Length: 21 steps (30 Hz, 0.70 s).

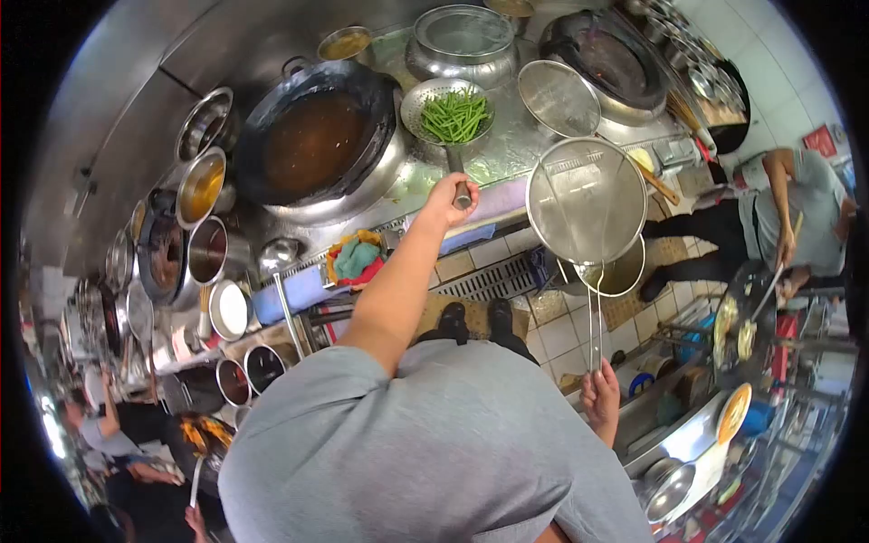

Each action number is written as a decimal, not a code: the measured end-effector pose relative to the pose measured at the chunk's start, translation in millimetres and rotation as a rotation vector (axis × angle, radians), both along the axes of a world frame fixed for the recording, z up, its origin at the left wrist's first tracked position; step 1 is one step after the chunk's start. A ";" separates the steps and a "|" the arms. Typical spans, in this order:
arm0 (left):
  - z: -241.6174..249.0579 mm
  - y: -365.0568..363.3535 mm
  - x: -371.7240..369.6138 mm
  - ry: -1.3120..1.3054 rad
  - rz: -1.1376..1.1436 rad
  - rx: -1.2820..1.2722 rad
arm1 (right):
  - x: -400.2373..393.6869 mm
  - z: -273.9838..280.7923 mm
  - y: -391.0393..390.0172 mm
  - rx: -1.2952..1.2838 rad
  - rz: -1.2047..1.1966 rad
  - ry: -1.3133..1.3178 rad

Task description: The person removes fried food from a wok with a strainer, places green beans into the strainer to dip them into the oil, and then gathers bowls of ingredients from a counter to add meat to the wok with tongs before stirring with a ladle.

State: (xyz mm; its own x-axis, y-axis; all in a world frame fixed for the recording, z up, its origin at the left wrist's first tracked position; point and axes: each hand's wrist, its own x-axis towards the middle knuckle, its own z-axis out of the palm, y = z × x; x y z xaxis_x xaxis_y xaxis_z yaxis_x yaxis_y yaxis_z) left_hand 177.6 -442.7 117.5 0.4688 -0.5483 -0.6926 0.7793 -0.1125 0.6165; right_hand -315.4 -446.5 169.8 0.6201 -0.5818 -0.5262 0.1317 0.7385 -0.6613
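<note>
My left hand [450, 201] is closed around the handle of a perforated metal strainer [413, 110]. Cut green beans [455, 116] lie heaped in it, over the steel stove top. Down at my right side, my right hand [601, 396] grips the long wire handle of a round fine-mesh skimmer [587, 201]. The skimmer's mesh looks bare and is held up over the floor. Left of the beans sits a large black wok [317, 140] with brown liquid in it.
Behind the beans stands a wide steel pot [463, 63]; another wok [608, 61] and a second mesh strainer [558, 98] are to the right. Folded cloths [356, 260] lie on the stove's front edge. Co-workers handle woks at right [744, 312] and lower left [206, 436].
</note>
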 end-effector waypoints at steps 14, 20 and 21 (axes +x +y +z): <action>182.8 66.4 -68.7 0.570 0.219 -1.098 | 153.2 84.8 -178.7 -0.208 0.297 -0.309; 192.3 87.1 -9.0 0.325 0.403 -0.785 | 205.1 104.6 -172.4 -0.288 0.437 -0.260; 186.4 92.5 2.3 0.310 0.403 -0.790 | 217.1 115.9 -164.1 -0.322 0.457 -0.238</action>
State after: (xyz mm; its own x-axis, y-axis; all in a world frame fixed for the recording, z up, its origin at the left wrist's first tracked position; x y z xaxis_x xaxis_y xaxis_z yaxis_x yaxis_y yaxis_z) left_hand 179.9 -350.2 303.9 0.5828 -0.7491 -0.3150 0.8104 0.5643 0.1575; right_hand -98.4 -610.6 285.6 0.9239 -0.3354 -0.1842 0.0199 0.5229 -0.8522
